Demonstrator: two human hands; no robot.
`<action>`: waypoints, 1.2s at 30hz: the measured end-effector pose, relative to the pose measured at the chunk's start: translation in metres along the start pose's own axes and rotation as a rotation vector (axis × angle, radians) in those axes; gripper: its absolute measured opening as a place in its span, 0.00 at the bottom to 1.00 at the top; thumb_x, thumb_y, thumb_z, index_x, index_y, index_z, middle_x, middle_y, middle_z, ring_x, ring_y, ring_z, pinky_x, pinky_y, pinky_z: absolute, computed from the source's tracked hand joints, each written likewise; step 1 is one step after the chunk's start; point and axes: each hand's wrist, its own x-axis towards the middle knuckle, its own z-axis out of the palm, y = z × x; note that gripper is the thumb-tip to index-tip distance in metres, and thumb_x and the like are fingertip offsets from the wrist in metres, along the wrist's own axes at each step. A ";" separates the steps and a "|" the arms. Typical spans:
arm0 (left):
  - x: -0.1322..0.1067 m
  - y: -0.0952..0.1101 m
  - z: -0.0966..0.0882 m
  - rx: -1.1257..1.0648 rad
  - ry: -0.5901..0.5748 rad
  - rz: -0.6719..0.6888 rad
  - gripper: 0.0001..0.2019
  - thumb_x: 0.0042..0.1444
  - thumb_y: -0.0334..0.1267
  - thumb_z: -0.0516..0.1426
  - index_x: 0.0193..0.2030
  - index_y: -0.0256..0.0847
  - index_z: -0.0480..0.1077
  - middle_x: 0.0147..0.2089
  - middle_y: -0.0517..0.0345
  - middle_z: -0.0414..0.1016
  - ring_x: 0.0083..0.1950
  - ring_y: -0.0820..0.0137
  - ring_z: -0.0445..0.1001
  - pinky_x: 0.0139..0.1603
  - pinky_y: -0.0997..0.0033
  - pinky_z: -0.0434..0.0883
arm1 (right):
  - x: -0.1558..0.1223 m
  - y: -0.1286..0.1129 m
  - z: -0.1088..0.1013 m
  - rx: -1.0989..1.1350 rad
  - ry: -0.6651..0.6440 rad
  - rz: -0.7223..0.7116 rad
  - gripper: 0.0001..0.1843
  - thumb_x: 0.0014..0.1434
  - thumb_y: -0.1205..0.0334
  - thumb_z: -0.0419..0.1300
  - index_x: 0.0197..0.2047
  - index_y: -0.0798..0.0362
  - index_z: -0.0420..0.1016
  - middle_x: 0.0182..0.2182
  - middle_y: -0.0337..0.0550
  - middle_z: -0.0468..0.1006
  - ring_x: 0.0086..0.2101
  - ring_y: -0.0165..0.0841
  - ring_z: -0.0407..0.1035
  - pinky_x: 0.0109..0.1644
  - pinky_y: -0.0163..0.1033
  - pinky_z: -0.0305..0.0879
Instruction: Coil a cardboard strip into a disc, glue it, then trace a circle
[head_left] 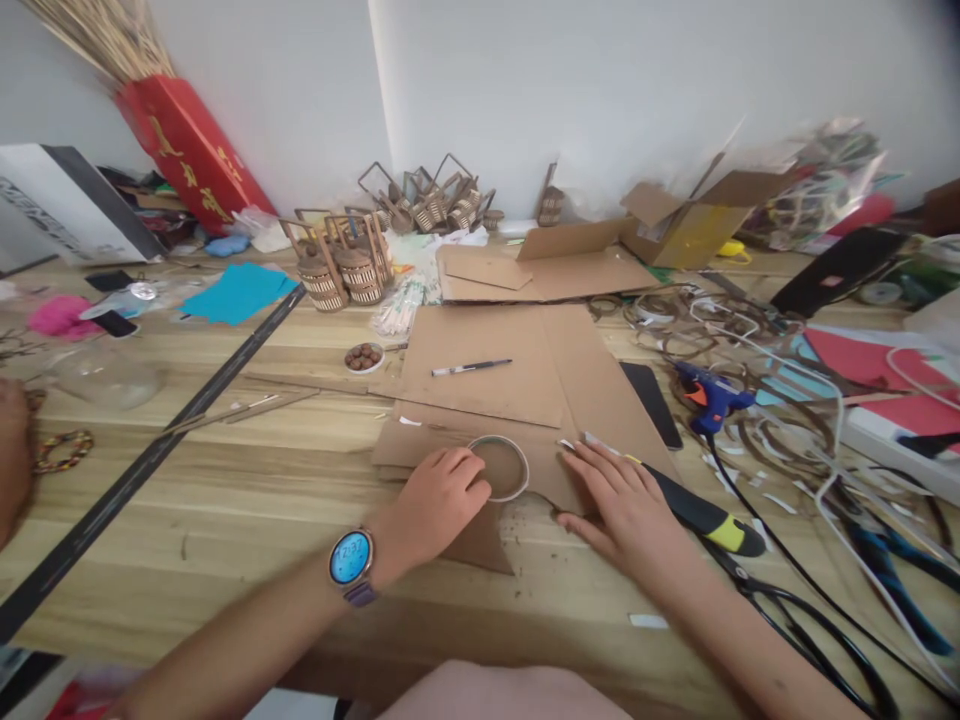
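My left hand [442,497], with a watch [351,557] on its wrist, has its fingers curled on the left edge of a round ring [523,462], pale-rimmed like a tape roll core. The ring lies over brown cardboard [480,540] with a cut, curved edge. To its right, my right hand [611,492] rests flat with fingers stretched out on the cardboard's edge. A black and yellow utility knife [705,515] lies beside that hand, partly hidden by it. Behind the ring, a pen [471,368] sits on a larger cardboard sheet [487,335].
Black-handled scissors [817,640] and a blue glue gun [716,398] with its cord lie at the right, among brown strips. Small wooden buckets [356,275] and a dish of brown balls [364,357] stand behind. Another person's hand [13,450] shows at the left edge.
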 end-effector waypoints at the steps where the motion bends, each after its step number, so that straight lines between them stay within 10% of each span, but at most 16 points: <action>1: 0.000 0.001 0.003 -0.002 0.007 -0.011 0.06 0.63 0.26 0.54 0.38 0.37 0.72 0.52 0.48 0.73 0.56 0.58 0.70 0.56 0.55 0.71 | 0.003 0.001 0.003 0.014 -0.032 0.003 0.28 0.63 0.47 0.55 0.61 0.54 0.65 0.59 0.54 0.72 0.60 0.47 0.63 0.59 0.55 0.58; 7: -0.007 0.005 0.010 -0.156 0.043 -0.159 0.08 0.63 0.28 0.54 0.48 0.37 0.71 0.66 0.40 0.62 0.68 0.53 0.61 0.64 0.50 0.67 | 0.004 -0.012 0.000 0.034 -0.068 0.007 0.25 0.62 0.50 0.54 0.59 0.52 0.66 0.53 0.54 0.76 0.52 0.46 0.70 0.56 0.54 0.58; 11: -0.022 0.008 0.009 -0.396 0.044 -0.303 0.27 0.61 0.31 0.57 0.66 0.44 0.55 0.70 0.42 0.58 0.70 0.57 0.60 0.66 0.50 0.65 | -0.014 -0.031 -0.008 -0.007 -0.035 0.033 0.24 0.62 0.51 0.53 0.58 0.52 0.67 0.49 0.53 0.78 0.46 0.46 0.72 0.54 0.54 0.58; 20: -0.065 0.022 -0.002 -0.248 0.181 -0.626 0.28 0.63 0.47 0.55 0.65 0.38 0.53 0.61 0.37 0.68 0.62 0.50 0.69 0.58 0.46 0.69 | -0.035 -0.040 -0.005 0.009 -0.023 0.149 0.28 0.59 0.51 0.54 0.58 0.58 0.64 0.45 0.57 0.76 0.44 0.50 0.71 0.46 0.52 0.67; 25: -0.047 0.050 -0.003 -0.146 -0.040 -0.657 0.53 0.45 0.58 0.66 0.70 0.39 0.44 0.66 0.28 0.61 0.60 0.40 0.69 0.54 0.43 0.69 | -0.030 -0.045 -0.015 -0.023 -0.006 0.177 0.26 0.59 0.51 0.55 0.56 0.58 0.64 0.44 0.58 0.76 0.42 0.51 0.72 0.43 0.52 0.68; 36: -0.011 0.067 0.004 -0.031 -0.076 -0.679 0.50 0.45 0.50 0.68 0.71 0.40 0.49 0.70 0.24 0.52 0.52 0.40 0.73 0.46 0.42 0.70 | -0.026 -0.061 -0.019 -0.126 0.015 0.257 0.20 0.57 0.57 0.55 0.51 0.56 0.68 0.41 0.56 0.76 0.39 0.50 0.71 0.40 0.51 0.67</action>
